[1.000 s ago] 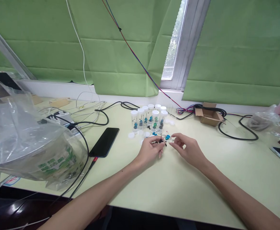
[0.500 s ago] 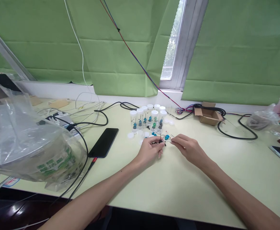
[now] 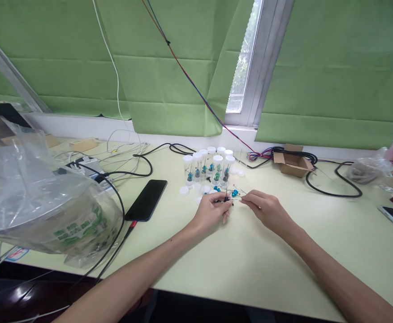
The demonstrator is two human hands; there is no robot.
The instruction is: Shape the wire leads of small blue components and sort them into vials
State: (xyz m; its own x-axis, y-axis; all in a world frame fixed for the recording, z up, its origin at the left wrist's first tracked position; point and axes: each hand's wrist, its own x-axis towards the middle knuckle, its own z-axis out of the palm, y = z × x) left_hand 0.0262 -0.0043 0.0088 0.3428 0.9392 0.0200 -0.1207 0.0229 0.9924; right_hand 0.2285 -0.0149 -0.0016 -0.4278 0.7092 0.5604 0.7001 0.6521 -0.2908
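Left hand (image 3: 211, 210) pinches a black part (image 3: 226, 200), right hand (image 3: 262, 206) at three o'clock a thin rod (image 3: 235, 198), likely light, best held at one end.

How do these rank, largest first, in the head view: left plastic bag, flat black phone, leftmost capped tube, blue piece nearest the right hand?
1. Left bag
2. Black phone
3. Leftmost capped tube
4. Blue piece

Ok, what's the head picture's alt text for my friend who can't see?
A person's left hand holds a tiny dark piece; the right hand pinches a thin rod. White-capped clear tubes stand behind the hands on a table.
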